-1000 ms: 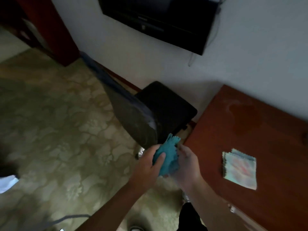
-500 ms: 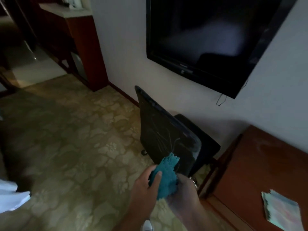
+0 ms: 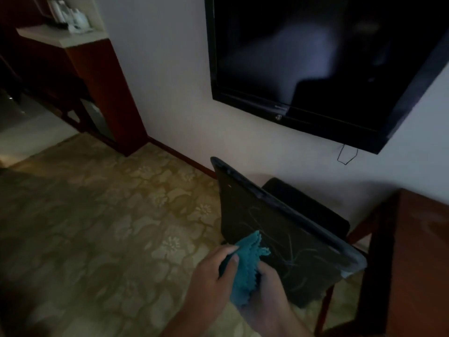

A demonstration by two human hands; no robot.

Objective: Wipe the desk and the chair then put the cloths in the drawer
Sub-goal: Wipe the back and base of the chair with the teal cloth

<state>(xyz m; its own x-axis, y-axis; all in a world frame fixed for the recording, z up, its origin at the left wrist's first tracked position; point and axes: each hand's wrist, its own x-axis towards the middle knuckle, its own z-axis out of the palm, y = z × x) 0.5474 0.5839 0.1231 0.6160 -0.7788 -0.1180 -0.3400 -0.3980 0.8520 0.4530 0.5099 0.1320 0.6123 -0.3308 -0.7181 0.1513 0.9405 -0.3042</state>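
- Left hand: near centre, thumb and fingers curled round the left side of a crumpled teal cloth, gripping it.
- Right hand: directly right of the left hand, cupped under and behind the same cloth, holding it; its fingertips are hidden by the fabric.
- Teal cloth: bunched between both hands, its zigzag edge rising against the near face of the chair backrest; whether it touches the backrest cannot be told.
- Black office chair: stands right of centre near the wall, backrest tilted, pale streaks on its near face; the seat shows beyond it.
- Wooden surface: red-brown, at the right edge, just beside the chair.
- Wall-mounted television: dark screen, far right, above the chair.
- Patterned carpet: covers the floor to the left.
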